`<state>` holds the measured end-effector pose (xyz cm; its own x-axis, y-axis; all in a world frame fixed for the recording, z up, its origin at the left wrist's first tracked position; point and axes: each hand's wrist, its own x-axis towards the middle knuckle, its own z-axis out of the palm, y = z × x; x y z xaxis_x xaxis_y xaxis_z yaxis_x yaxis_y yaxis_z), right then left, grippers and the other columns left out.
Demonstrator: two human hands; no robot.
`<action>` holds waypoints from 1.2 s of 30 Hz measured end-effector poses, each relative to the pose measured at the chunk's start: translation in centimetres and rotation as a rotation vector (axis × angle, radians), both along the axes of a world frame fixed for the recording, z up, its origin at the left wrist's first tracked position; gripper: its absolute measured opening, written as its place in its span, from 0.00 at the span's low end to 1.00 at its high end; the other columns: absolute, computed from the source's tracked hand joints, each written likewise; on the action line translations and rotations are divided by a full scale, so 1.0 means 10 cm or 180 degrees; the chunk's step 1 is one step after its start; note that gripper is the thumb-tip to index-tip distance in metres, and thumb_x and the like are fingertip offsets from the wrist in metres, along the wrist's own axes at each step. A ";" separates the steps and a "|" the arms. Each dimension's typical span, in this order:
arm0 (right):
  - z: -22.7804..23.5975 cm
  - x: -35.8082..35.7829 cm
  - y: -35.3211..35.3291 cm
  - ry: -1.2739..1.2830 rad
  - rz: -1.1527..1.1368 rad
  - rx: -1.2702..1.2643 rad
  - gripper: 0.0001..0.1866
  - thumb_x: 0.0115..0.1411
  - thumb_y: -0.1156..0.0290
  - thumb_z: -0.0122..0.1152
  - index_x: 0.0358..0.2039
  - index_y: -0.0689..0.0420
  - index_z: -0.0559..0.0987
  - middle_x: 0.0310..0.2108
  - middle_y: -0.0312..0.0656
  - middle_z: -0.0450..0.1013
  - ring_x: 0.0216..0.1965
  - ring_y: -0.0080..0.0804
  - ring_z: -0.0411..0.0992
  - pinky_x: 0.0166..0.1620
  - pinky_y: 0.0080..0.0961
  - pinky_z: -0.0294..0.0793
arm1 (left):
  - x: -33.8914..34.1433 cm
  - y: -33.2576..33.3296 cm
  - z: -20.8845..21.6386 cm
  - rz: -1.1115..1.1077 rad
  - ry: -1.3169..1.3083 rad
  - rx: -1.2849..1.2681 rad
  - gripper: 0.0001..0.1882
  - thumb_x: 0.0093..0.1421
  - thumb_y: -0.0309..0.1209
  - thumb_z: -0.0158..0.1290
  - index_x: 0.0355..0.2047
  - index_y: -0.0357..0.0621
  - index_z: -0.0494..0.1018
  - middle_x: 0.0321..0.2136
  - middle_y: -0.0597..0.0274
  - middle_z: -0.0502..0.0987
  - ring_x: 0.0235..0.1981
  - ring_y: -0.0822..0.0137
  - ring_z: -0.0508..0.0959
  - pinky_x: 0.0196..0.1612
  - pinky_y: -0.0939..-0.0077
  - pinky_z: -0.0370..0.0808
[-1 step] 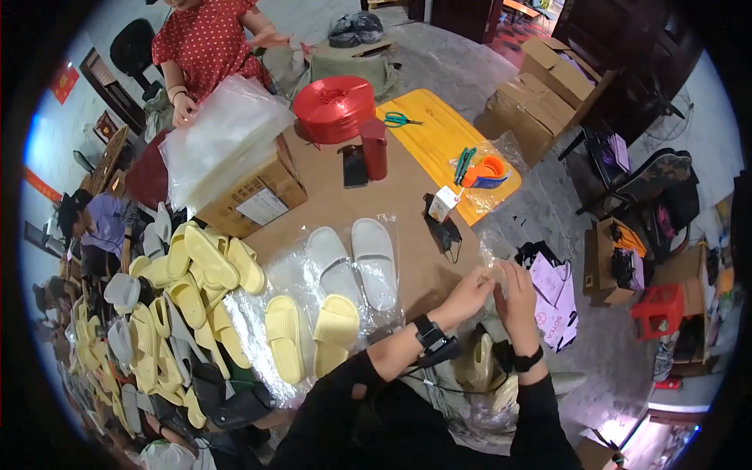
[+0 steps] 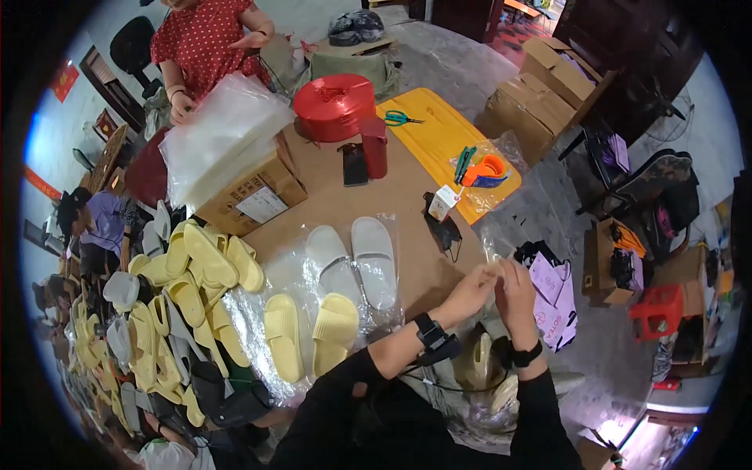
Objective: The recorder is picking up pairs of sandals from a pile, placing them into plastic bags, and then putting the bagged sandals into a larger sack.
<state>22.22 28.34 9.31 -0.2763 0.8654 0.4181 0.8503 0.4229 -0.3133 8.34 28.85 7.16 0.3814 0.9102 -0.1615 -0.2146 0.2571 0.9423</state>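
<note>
At the table's right edge, my left hand [image 2: 470, 291] and my right hand [image 2: 517, 296] are close together, fingers closed in a pinch. Between their fingertips is a clear plastic bag [image 2: 490, 249], a piece of it standing up above them. Below the hands, slippers in clear plastic [image 2: 481, 356] show partly between my forearms. On the table to the left, a pair of grey slippers [image 2: 373, 262] and a pair of yellow slippers [image 2: 284, 337] lie on clear plastic bags [image 2: 262, 376].
A large pile of yellow and grey slippers [image 2: 188, 301] is at the left. Farther back are a carton topped with clear bags [image 2: 227, 129], red twine [image 2: 333, 106], a red tumbler [image 2: 374, 149], a phone [image 2: 355, 164], scissors [image 2: 399, 118] and a tape dispenser [image 2: 487, 174]. A person in red [image 2: 207, 47] stands opposite.
The raised hand of the person opposite has moved a little left and in toward the body. My own hands stay nearly in place at the bag.
</note>
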 end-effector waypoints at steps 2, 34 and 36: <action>-0.22 0.02 0.24 0.0231 -0.0049 0.0055 0.18 0.45 0.81 0.54 0.40 0.62 0.70 0.34 0.48 0.67 0.36 0.48 0.65 0.37 0.38 0.66 | 0.00 -0.10 -0.16 0.0160 0.0460 0.0456 0.21 0.60 0.32 0.45 0.52 0.39 0.58 0.46 0.51 0.67 0.48 0.63 0.68 0.50 0.73 0.64; -0.44 -1.41 -0.13 0.1215 0.1819 -0.3761 0.10 0.59 0.74 0.46 0.33 0.63 0.77 0.28 0.37 0.74 0.29 0.22 0.70 0.33 0.19 0.70 | -2.37 -3.34 -1.00 0.1334 0.4895 -0.0771 0.14 0.50 0.33 0.49 0.38 0.46 0.72 0.42 0.48 0.69 0.46 0.46 0.66 0.44 0.54 0.66; -0.69 -1.80 -0.67 0.1160 0.2640 -0.5552 0.16 0.59 0.76 0.45 0.48 0.62 0.71 0.42 0.43 0.72 0.40 0.29 0.71 0.44 0.23 0.70 | -2.43 -3.39 -1.23 0.1190 0.5253 -0.0443 0.13 0.50 0.33 0.49 0.38 0.46 0.72 0.43 0.46 0.67 0.47 0.45 0.66 0.45 0.53 0.66</action>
<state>4.17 21.67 2.38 -0.8745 0.0516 -0.4824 0.4480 -0.2956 -0.8438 -15.93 -5.06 -5.17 -0.4784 0.8506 -0.2182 0.8357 0.5173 0.1845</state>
